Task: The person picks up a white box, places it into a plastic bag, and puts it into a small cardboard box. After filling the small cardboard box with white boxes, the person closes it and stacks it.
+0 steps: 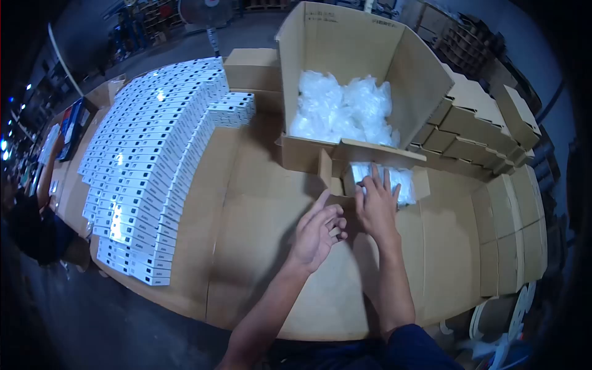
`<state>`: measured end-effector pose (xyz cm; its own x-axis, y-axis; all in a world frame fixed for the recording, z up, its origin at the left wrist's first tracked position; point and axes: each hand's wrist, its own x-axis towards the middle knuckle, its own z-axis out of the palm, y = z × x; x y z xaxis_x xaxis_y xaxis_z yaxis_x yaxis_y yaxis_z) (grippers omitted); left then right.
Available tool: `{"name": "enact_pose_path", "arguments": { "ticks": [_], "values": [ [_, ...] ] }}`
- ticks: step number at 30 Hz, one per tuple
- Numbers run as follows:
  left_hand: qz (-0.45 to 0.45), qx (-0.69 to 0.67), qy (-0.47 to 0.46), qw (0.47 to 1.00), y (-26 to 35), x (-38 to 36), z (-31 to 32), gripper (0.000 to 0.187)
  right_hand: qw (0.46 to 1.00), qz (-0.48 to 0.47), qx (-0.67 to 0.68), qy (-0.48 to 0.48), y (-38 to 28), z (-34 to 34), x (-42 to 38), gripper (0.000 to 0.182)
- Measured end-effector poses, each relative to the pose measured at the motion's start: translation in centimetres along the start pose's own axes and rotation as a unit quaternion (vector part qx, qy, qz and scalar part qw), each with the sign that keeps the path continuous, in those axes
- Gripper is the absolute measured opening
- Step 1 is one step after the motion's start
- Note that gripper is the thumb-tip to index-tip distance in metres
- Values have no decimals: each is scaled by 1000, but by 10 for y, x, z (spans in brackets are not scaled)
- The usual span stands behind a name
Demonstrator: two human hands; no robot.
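Note:
A small open cardboard carton (pixel 338 185) stands at the middle of the cardboard-covered table, with plastic-wrapped white items (pixel 404 185) inside it. My right hand (pixel 376 206) reaches into this carton, its fingers spread and resting on the wrapped items. To the left and a little nearer me, my left hand (pixel 317 235) is raised over the table, palm turned sideways, fingers apart and holding nothing. Right behind the small carton, a large open cardboard box (pixel 425 80) holds a heap of clear plastic bags (pixel 345 111).
Stacked rows of small white boxes (pixel 148 154) cover the table's left side. Closed brown cartons (pixel 512 228) line the right edge, and more folded cartons (pixel 475 123) are piled behind them. Another person (pixel 43 216) is at the far left. A fan (pixel 209 9) stands behind the table (pixel 246 246).

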<state>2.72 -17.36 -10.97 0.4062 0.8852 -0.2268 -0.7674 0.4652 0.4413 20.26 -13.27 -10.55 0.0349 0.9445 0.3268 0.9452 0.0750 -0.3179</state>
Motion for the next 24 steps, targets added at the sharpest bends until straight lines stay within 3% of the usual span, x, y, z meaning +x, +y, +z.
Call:
{"name": "enact_pose_path", "arguments": {
  "ticks": [4,7,8,11,12,15,18,21,23,24],
  "values": [
    [39,189,-56,980,27,-23,-12,67,994,-18,51,91,-8,-22,-11,18],
    [82,373,-29,924,76,-30,-38,55,958,-46,206,196,-55,-56,-13,17],
    [107,387,-10,916,93,-26,-53,43,945,-79,230,218,-72,-55,-11,17],
    [201,589,102,776,156,8,-95,41,880,-156,434,114,-114,-9,3,27],
    [231,652,144,708,177,21,-106,42,882,-153,440,71,-132,10,12,33],
    [404,742,113,523,228,64,-135,45,901,-164,402,-20,-160,98,60,53],
    [447,763,117,452,256,97,-143,48,887,-192,420,-12,-175,174,114,63],
    [474,781,99,394,274,121,-148,56,883,-120,446,-86,-188,196,154,69],
    [471,787,88,389,281,127,-145,60,883,-158,433,-91,-190,204,176,72],
    [478,802,93,347,286,132,-150,63,883,-164,431,-92,-192,204,183,73]
  ]
}}
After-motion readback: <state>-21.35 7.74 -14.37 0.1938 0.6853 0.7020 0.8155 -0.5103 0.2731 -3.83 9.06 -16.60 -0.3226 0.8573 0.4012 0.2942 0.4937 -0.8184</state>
